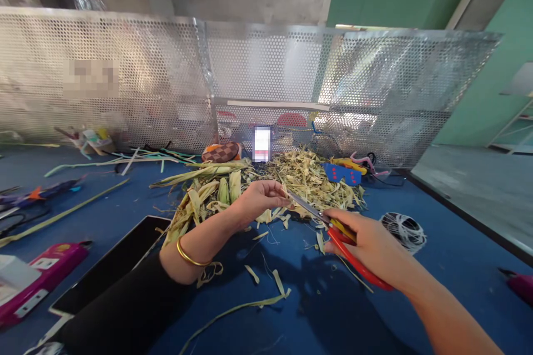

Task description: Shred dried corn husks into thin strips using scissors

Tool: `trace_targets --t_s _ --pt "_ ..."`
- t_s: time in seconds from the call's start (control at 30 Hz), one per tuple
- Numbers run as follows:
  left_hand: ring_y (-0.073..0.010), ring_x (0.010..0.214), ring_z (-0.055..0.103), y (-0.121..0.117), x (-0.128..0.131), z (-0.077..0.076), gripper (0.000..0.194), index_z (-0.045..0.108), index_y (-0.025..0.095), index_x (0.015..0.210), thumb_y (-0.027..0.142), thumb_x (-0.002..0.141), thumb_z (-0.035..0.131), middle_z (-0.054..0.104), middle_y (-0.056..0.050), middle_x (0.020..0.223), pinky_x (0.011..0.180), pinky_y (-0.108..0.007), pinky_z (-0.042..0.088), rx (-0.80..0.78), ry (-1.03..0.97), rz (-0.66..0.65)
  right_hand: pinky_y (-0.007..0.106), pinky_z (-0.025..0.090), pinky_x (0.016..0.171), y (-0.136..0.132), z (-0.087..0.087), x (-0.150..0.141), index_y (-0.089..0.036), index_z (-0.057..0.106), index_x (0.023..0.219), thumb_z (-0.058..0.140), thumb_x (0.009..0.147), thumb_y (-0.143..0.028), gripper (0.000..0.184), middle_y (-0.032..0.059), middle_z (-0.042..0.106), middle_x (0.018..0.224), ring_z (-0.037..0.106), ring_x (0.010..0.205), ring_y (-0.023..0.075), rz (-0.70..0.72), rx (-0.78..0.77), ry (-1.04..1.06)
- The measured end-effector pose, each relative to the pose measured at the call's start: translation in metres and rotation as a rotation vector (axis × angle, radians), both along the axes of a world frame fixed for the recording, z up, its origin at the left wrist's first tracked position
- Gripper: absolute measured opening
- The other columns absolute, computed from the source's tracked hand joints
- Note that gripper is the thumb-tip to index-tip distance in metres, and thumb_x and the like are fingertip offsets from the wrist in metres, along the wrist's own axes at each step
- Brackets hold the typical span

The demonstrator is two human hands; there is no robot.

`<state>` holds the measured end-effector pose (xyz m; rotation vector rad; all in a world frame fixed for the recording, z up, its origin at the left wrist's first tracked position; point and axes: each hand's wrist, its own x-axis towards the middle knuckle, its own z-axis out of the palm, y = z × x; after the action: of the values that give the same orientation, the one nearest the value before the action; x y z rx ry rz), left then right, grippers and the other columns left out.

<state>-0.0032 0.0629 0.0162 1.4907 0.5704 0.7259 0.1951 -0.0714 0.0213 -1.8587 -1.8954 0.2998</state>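
My right hand (353,238) grips scissors (308,206) with red and yellow handles, fingers wrapped around the loops. Their metal blades point left and reach the fingertips of my left hand (266,197). That hand is closed in a pinch, a gold bangle on its wrist, with a small pale piece of corn husk at its fingertips. Whether the blades touch the piece is unclear. Just beyond the hands lies a heap of cut husk bits (312,175). Longer corn husks (204,194) lie to the left of it. A few loose scraps (252,274) are scattered on the blue table.
A purple power strip (54,260) and a black tray-like object (112,266) lie at left. A phone (262,144) stands behind the heap. At right are a roll of white string (403,231) and a blue cut-out piece (342,174). A perforated metal screen (266,61) closes the back.
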Motion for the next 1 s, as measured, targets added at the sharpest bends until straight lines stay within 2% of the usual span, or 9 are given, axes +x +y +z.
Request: trace_targets --t_s 0.2,0.37,0.47,0.57,0.7,0.83,1.0 --pt "-0.0153 0.071 0.066 0.0 0.002 -0.003 0.028 0.061 0.015 0.071 0.028 0.054 0.08 0.069 -0.002 0.069 0.075 -0.027 0.047 -0.012 -0.009 -0.069 0.028 0.052 0.066 0.002 -0.002 0.002 -0.023 0.061 0.115 0.059 0.08 -0.037 0.038 0.007 0.071 0.098 0.068 0.086 0.0223 0.1 0.008 0.011" --pt "-0.0156 0.072 0.066 0.0 0.001 -0.003 0.024 0.061 0.015 0.071 0.024 0.057 0.078 0.07 -0.003 0.068 0.075 -0.028 0.046 -0.02 0.015 -0.061 0.028 0.052 0.074 0.002 -0.002 0.005 -0.022 0.061 0.111 0.056 0.08 -0.026 0.031 0.0055 0.07 0.104 0.067 0.095 0.022 0.107 -0.029 0.065" --pt "-0.016 0.075 0.066 -0.002 0.0 -0.002 0.021 0.065 0.016 0.077 0.02 0.06 0.076 0.07 -0.003 0.068 0.07 -0.025 0.044 -0.039 0.025 -0.045 0.03 0.051 0.078 0.0 0.001 0.004 -0.022 0.06 0.112 0.053 0.082 -0.026 0.031 0.0046 0.073 0.095 0.067 0.091 0.0217 0.09 -0.032 0.099" --pt "-0.0135 0.069 0.064 -0.004 0.0 0.0 0.022 0.069 0.017 0.083 0.016 0.062 0.074 0.07 -0.003 0.07 0.062 -0.022 0.042 -0.089 0.026 -0.01 0.031 0.051 0.073 -0.001 0.001 0.002 -0.023 0.056 0.116 0.054 0.082 -0.034 0.036 0.0026 0.073 0.08 0.068 0.08 0.0218 0.012 0.0 0.118" --pt "-0.0068 0.056 0.056 -0.007 0.002 0.002 0.016 0.068 0.015 0.079 0.01 0.065 0.071 0.071 -0.005 0.079 0.059 -0.021 0.043 -0.299 -0.085 0.034 0.028 0.05 0.061 0.003 -0.004 0.005 -0.019 0.055 0.118 0.054 0.079 -0.046 0.047 0.0012 0.07 0.075 0.064 0.065 0.0194 -0.07 0.077 0.126" --pt "-0.0075 0.062 0.061 -0.009 0.004 0.004 0.009 0.063 0.014 0.071 0.006 0.069 0.066 0.071 -0.007 0.087 0.057 -0.017 0.046 -0.588 -0.208 0.1 0.029 0.05 0.064 0.007 -0.008 0.01 -0.019 0.053 0.119 0.051 0.081 -0.047 0.047 0.0017 0.069 0.079 0.065 0.07 0.0199 -0.11 0.093 0.125" --pt "-0.0093 0.065 0.063 -0.005 0.002 0.006 0.011 0.063 0.012 0.082 0.005 0.077 0.055 0.07 -0.007 0.083 0.053 -0.015 0.048 -0.767 -0.264 0.227 0.034 0.049 0.067 0.012 -0.013 0.011 -0.019 0.059 0.116 0.052 0.08 -0.045 0.044 0.0077 0.071 0.092 0.066 0.082 0.027 -0.236 -0.012 -0.195"
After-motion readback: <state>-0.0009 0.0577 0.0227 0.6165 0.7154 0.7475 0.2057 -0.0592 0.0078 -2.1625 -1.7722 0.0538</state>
